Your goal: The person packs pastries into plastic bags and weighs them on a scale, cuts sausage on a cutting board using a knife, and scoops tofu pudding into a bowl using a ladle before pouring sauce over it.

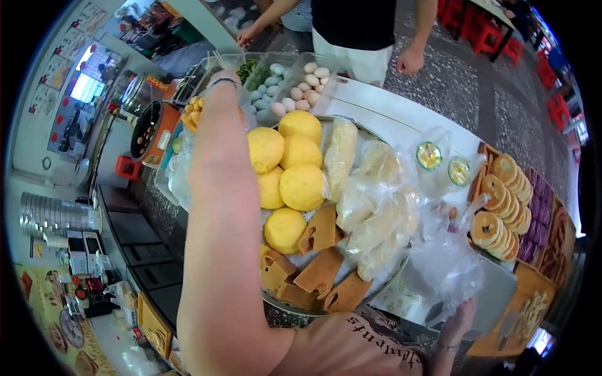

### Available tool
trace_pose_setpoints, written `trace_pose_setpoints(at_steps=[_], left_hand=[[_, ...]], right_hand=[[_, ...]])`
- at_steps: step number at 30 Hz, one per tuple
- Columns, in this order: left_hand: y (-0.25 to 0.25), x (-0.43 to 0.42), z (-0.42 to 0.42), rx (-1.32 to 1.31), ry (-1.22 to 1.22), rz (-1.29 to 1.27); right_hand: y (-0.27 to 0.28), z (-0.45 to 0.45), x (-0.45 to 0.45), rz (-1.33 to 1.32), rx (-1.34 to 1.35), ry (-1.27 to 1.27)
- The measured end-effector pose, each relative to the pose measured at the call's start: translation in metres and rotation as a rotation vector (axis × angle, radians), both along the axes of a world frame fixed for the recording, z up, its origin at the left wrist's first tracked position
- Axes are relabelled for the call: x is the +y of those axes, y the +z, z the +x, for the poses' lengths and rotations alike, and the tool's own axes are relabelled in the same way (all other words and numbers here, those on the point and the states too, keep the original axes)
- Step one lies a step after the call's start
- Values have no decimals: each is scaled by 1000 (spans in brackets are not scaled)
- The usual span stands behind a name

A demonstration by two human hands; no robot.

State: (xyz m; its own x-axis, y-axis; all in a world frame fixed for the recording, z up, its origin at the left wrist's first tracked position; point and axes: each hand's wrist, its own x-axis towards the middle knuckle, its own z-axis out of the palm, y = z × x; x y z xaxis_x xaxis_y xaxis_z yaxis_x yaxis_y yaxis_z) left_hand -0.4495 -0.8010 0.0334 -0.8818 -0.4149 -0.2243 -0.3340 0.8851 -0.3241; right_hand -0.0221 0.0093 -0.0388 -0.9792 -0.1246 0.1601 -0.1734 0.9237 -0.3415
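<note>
My left arm stretches away over the left side of the round tray (401,266). My left hand (224,75) is beside the containers at the far edge, its fingers hidden behind the wrist. Thin sticks (216,59) show just beyond it. At the lower right, my right hand (463,313) has its fingers closed on a clear plastic bag (448,266). Yellow round buns (301,187), brown cake pieces (320,272) and bagged pale food (376,219) lie on the tray between my arms.
White eggs (311,80) and bluish eggs (271,81) fill containers at the back. Two lidded cups (429,155) and trays of flat breads (501,188) and purple buns (540,213) are on the right. Across the table stands a person (354,25); a round pot (150,131) is left.
</note>
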Motion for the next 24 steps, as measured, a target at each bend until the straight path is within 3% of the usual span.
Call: trace_pose_setpoints(at_steps=[1, 2, 3, 4, 6, 7, 8, 9, 10, 12, 14, 15, 17, 18, 19, 20, 21, 22, 24], left_hand=[[-28, -52, -22, -60, -209, -132], [-14, 16, -9, 263, -83, -271], [14, 53, -4, 230, -18, -19], [44, 109, 20, 298, -214, 80], [72, 216, 58, 514, -357, 415], [87, 273, 87, 455, -440, 668], [90, 319, 118, 304, -404, 1147], [77, 357, 142, 332, -831, 991], [89, 414, 192, 141, -783, 1132], [92, 500, 263, 187, -1178, 1070], [86, 561, 307, 323, -1286, 962], [75, 586, 314, 316, -1290, 980], [54, 629, 314, 523, -1162, 1009], [53, 639, 305, 375, -992, 890], [50, 641, 297, 217, -821, 770], [37, 640, 293, 414, -913, 670], [25, 635, 289, 619, -995, 563], [22, 630, 287, 610, -1001, 569], [16, 629, 289, 227, -482, 1178]], right_hand=[[-21, 6, 7, -167, 75, -73], [-16, 16, 7, -318, 145, -161], [-14, 22, 12, -411, 34, -222], [-3, 10, 5, -507, -69, -294], [-6, 7, 6, -693, -76, -429], [11, 1, 2, -733, -125, -466], [24, -7, -4, -782, -164, -494], [27, -10, -3, -827, -117, -459], [27, -9, 1, -874, -76, -421], [27, -12, 12, -1060, -67, -181], [48, -14, 5, -1163, 25, -100], [59, -10, 7, -1153, 23, -116], [76, -1, 19, -1424, -91, -83], [81, -1, 37, -1421, -81, -85], [84, 2, 56, -1689, -140, -29], [84, 4, 77, -1957, -199, 30], [71, 0, 109, -2066, -449, 336], [77, 8, 120, -2070, -444, 324], [95, 27, 135, -1456, -768, -130]])
